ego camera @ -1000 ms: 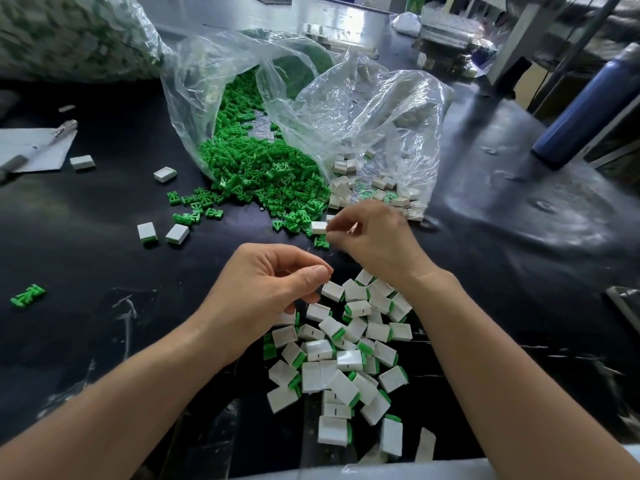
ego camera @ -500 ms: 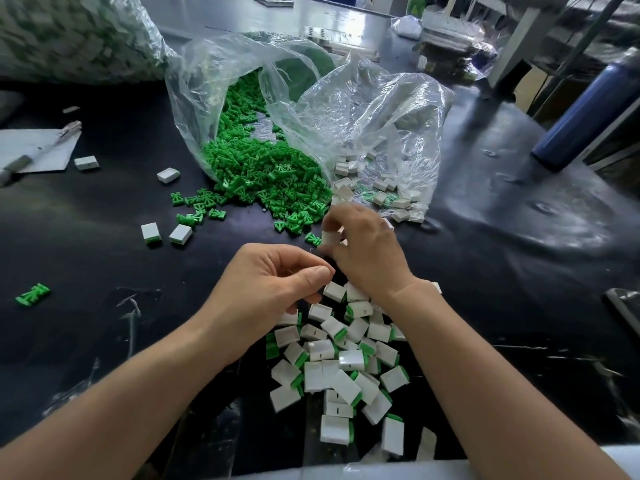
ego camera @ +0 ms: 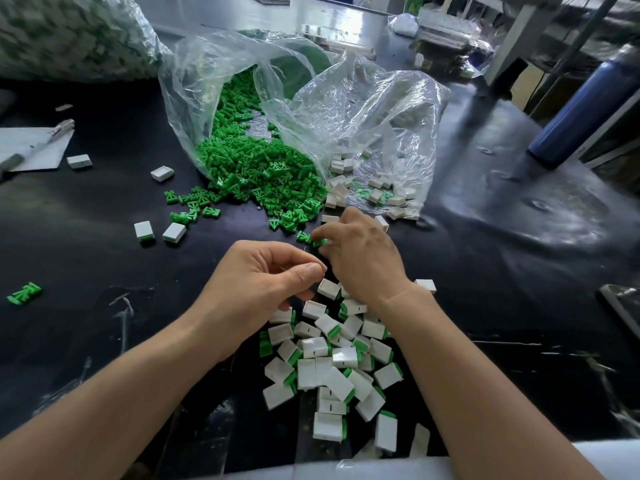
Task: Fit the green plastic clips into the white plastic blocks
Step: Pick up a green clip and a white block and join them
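Green clips spill from a clear plastic bag onto the black table. White blocks lie in a second clear bag to its right. A heap of white blocks with green clips fitted lies near the front edge, between my forearms. My right hand reaches to the near edge of the green spill, and its fingertips pinch a loose green clip. My left hand hovers just left of it, thumb pressed to curled fingers, with nothing visible in it.
Stray white blocks and two fitted ones lie left of the spill. A lone green clip sits far left. Paper with a pen is at the left edge, and a blue bottle lies at the right.
My right hand, which pinched a white block a second ago, has moved left and closer, down onto the loose green clips. The left hand has barely moved.
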The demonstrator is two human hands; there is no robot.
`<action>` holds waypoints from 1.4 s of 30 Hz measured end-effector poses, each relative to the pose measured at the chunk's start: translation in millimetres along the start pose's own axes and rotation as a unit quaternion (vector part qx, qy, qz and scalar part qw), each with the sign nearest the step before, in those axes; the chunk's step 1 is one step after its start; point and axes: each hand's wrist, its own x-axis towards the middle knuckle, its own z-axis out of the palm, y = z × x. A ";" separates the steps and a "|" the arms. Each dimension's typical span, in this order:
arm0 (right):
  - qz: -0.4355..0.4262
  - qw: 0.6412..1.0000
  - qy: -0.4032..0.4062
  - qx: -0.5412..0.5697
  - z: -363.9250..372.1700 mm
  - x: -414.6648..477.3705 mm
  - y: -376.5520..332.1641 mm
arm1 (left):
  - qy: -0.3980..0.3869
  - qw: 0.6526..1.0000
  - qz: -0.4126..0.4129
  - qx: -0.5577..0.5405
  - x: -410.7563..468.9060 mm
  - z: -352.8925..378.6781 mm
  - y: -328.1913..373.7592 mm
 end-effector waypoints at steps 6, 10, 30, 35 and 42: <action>-0.008 1.000 0.007 -0.014 2.3 2.2 3.0 | 0.000 1.000 0.000 0.010 0.2 0.1 -1.0; 0.015 0.993 0.036 0.113 -5.8 -2.9 9.8 | 0.007 1.000 0.001 0.005 1.5 -0.9 -2.3; 0.113 0.833 -0.017 0.542 -7.9 -21.8 -26.4 | 0.091 0.994 0.054 -0.003 11.4 -6.2 -11.9; 0.151 0.767 -0.027 0.622 -11.9 -22.6 -28.3 | 0.091 0.986 0.131 0.038 8.9 -5.0 -9.2; 0.103 0.822 -0.006 0.561 -28.2 -21.2 -14.6 | 0.089 0.992 0.059 -0.073 11.4 -4.6 -5.1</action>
